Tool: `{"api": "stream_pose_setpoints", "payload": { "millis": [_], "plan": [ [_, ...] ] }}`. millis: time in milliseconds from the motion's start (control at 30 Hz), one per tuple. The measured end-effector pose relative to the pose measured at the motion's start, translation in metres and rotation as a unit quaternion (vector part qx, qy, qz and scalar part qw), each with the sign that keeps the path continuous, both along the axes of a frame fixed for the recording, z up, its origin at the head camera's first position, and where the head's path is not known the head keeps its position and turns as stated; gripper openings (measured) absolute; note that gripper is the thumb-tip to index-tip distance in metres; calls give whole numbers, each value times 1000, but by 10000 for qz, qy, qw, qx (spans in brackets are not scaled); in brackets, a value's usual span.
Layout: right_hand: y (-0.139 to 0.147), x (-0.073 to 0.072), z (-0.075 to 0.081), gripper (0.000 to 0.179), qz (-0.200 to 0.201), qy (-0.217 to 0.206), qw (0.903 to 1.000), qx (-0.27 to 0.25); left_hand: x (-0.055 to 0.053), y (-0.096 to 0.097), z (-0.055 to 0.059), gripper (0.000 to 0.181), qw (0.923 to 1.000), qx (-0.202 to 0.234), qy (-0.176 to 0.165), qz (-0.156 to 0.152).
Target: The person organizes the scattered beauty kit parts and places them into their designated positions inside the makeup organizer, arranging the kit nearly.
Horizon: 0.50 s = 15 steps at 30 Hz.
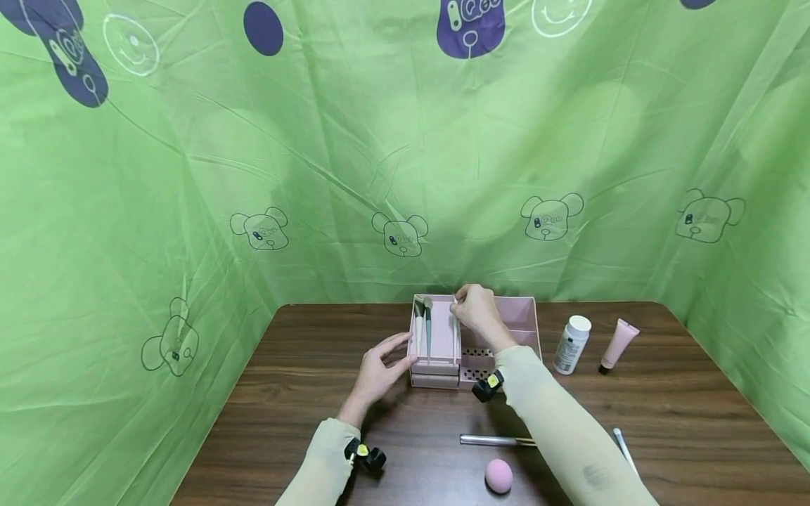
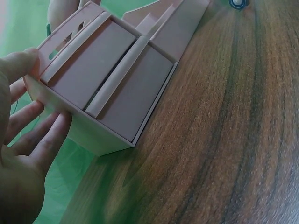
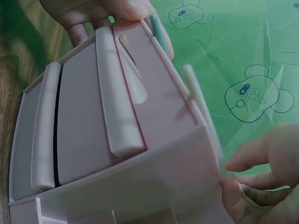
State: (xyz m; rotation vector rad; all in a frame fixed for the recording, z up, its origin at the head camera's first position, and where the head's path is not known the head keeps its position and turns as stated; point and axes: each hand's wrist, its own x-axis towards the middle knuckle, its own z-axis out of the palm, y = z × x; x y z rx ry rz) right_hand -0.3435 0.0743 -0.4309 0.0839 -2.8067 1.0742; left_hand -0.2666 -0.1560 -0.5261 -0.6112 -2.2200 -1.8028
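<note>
A pink makeup organizer with two drawers stands at the back of the table. Two makeup brushes lie in its top left tray: a white-handled brush and a green-handled brush. My right hand pinches a third, pale-handled brush at the tray's right side; its bristle end is hidden by the fingers. My left hand steadies the organizer, its thumb at the front top corner and its extended fingers against the left side wall.
Right of the organizer stand a white bottle and a pink tube. Nearer the front lie a silver tube-like stick, a pink makeup sponge and a light thin brush, partly behind the right sleeve. Green cloth hangs around the table.
</note>
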Motion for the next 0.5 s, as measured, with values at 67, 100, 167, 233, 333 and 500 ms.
{"api": "stream_pose_setpoints", "payload": {
  "millis": [67,100,167,233,333,500],
  "plan": [
    [0,-1,-1,17,-31,-23,9999,97,0,0,0,46,10000,7,3,-7],
    [0,-1,-2,16,-48,-38,9999,153,0,0,0,46,10000,7,5,-10],
    [0,-1,-3,17,-31,-96,9997,215,-1,0,0,45,10000,-14,-11,-6],
    [0,-1,-5,18,0,-155,9996,218,-1,0,0,45,10000,-38,-51,3],
    [1,-1,-7,20,28,-200,9997,160,2,1,7,47,9996,-255,-150,28],
    [2,0,-8,19,17,-130,9998,150,6,2,11,46,9996,-257,-136,36]
  ]
}}
